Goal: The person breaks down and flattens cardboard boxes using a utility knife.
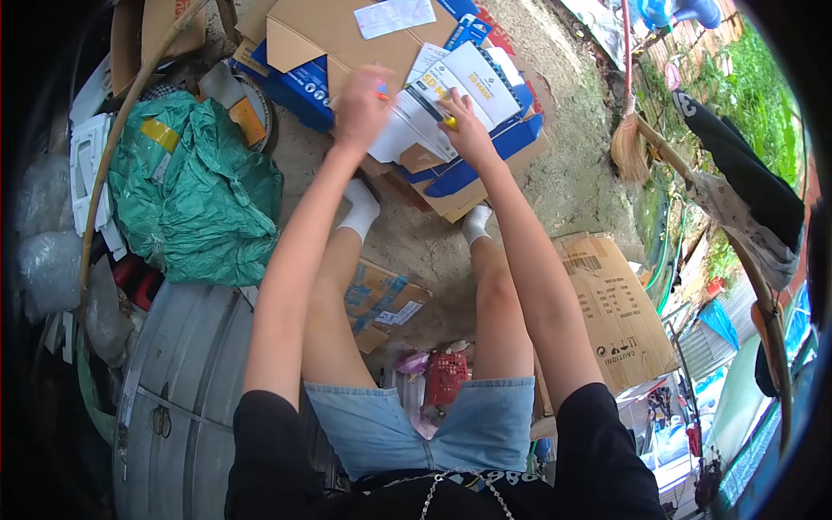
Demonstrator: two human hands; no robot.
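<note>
In the head view my left hand (362,108) is up over the cardboard and slightly blurred. Its fingers are curled around a small item of which only red and blue bits show. My right hand (468,134) is closed on a small yellow object (450,123), mostly hidden by the fingers. Both hands are over white printed papers (481,82) with yellow lettering, near a paler open sheet (403,130). These papers lie on flattened blue-and-brown cardboard (299,39). Another white slip (394,17) rests farther up on it.
A crumpled green tarp (195,191) lies at left, beside a curved wooden pole (108,160). Grey metal panels (182,390) stand lower left. A cardboard box (615,312) is at right, a taped carton (377,303) between my legs. A straw broom (630,147) leans at upper right.
</note>
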